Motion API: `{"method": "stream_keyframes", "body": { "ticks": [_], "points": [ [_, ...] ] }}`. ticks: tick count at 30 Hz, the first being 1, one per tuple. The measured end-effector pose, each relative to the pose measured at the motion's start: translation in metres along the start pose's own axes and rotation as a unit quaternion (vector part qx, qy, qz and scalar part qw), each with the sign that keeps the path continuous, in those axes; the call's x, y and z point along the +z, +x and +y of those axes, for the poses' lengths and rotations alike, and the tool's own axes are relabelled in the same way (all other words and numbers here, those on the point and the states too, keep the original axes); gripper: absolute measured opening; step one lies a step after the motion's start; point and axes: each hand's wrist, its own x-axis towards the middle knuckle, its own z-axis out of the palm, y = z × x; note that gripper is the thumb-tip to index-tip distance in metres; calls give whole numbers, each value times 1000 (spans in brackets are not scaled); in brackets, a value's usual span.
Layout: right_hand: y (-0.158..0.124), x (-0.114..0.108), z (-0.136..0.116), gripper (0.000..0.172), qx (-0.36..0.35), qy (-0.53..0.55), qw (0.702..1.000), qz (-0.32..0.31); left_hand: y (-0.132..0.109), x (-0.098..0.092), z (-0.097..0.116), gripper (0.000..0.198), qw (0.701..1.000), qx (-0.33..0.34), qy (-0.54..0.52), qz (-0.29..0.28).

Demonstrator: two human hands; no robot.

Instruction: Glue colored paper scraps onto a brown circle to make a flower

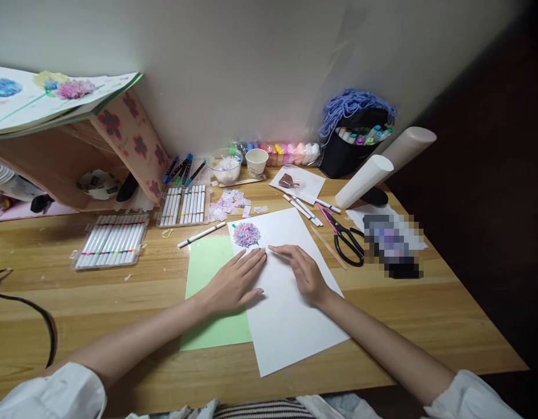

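Observation:
A white sheet of paper (295, 326) lies at a slant, partly over a light green sheet (208, 279). Near its top left corner is a round pink and purple flower of crumpled bits (247, 234), with small green marks beside it. My left hand (236, 281) rests palm down across both sheets, fingers stretched out, fingertips just below the flower. On the right part of the white sheet stands my right hand (303, 272) on its side, fingers extended and slightly bent, the thumb partly hidden. Nothing shows in either hand.
Behind the sheets are paper scraps (229, 203), a paper cup (257, 163) and marker cases (114, 241). To the right lie black-handled scissors (350, 244), loose markers (303, 210) and a wooden stick (329, 248). White tubes (364, 181) stand by a black pen holder (350, 154).

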Motion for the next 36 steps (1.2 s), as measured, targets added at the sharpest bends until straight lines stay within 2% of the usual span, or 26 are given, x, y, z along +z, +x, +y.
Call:
{"method": "stream_keyframes", "body": {
  "ticks": [4, 7, 10, 12, 14, 17, 22, 26, 36],
  "points": [
    [2, -1, -3, 35, 83, 97, 991, 34, 7, 7, 6, 76, 999, -27, -16, -25],
    [5, 1, -1, 35, 131, 147, 979, 46, 9, 3, 7, 82, 999, -28, -22, -31],
    [8, 3, 3, 36, 175, 198, 962, 77, 8, -3, 6, 78, 999, -25, -38, -24],
    [8, 5, 4, 38, 190, 232, 949, 97, 8, -5, 6, 72, 997, -52, -52, 1],
    [8, 6, 4, 38, 192, 250, 943, 105, 8, -4, 7, 68, 995, -80, -56, 21],
    [7, 8, 3, 38, 194, 242, 945, 107, 10, 3, 11, 68, 997, -76, -33, 9],
    [7, 8, 2, 38, 194, 225, 950, 98, 7, 13, 17, 84, 997, -77, 0, -6],
    [7, 8, 2, 37, 196, 248, 944, 96, 0, 15, 22, 93, 997, -79, -19, 0],
    [6, 9, 1, 35, 184, 212, 957, 77, -7, 13, 18, 96, 997, -68, -42, 9]
  ]
}}
